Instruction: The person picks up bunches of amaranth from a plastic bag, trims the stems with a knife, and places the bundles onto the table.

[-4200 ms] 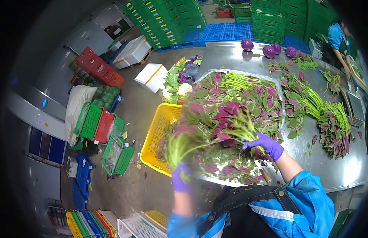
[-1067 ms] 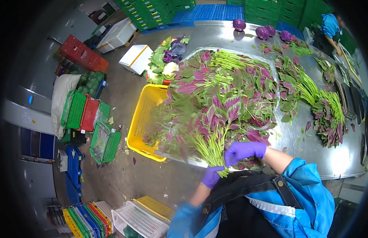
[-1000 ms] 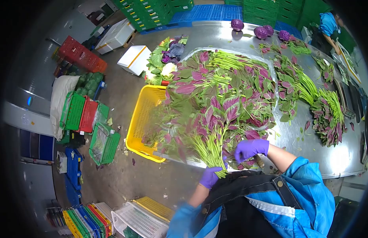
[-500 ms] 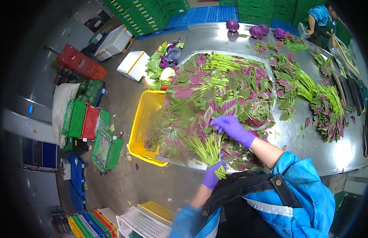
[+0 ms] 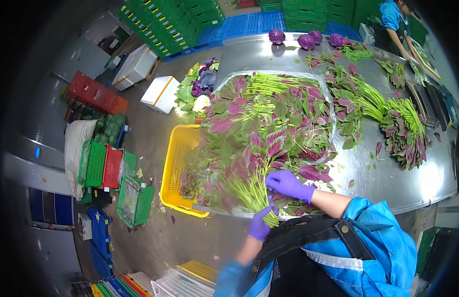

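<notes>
My left hand [image 5: 260, 225], in a purple glove, is wrapped around the lower stems of a bunch of amaranth greens [image 5: 253, 190]. The bunch leans up and to the left, its purple-green leaves partly blurred. My right hand [image 5: 292, 186], gloved in purple too, is beside the upper right of these stems. Its fingers are bent together against the bunch; what is between the fingertips is hidden. Beyond both hands a large heap of loose amaranth [image 5: 284, 106] lies on clear plastic sheeting. More leaves hang over a yellow crate [image 5: 171, 168] at the left.
A metal table [image 5: 388, 185] bears amaranth bunches [image 5: 404, 133] at the right and several purple cabbages [image 5: 306, 41] at the back. A co-worker [image 5: 395, 24] stands at the far right. Green crates [image 5: 165, 24], a white foam box [image 5: 160, 94] and a green basket [image 5: 135, 200] are around it.
My right hand has moved down from the leaves to the bunch's stems, and its fingers have drawn together. My left hand keeps its hold. The view has shifted slightly.
</notes>
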`<state>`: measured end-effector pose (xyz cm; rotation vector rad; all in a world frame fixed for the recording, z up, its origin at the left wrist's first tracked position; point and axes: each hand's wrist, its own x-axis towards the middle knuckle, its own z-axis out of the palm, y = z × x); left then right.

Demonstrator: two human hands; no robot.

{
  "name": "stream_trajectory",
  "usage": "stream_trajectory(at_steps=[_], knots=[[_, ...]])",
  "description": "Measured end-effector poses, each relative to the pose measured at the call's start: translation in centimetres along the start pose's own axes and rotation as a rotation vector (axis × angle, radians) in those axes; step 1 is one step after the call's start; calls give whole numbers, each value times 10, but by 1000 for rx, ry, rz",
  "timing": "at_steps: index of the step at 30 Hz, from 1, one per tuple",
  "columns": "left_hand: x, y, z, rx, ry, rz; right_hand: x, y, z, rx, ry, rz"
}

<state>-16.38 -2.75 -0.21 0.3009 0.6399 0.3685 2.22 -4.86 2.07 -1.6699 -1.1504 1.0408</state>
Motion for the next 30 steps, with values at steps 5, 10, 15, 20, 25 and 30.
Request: stream_trajectory(at_steps=[5,10,15,20,25,30], knots=[[0,3,-8,-81,17,42,-34,-22,-34,-66,-381,-294],[-8,20,14,19,17,88,-40,14,-54,-120,-448,-43],[-12,11,32,306,38,63,-12,-3,-26,475,-152,213],[-9,9,31,218,53,121,-22,-16,-19,-135,200,-316],[-14,24,36,18,59,173,-52,-24,-51,-503,-191,-207],[17,21,54,329,-24,288,-83,32,-83,-996,-190,-181]])
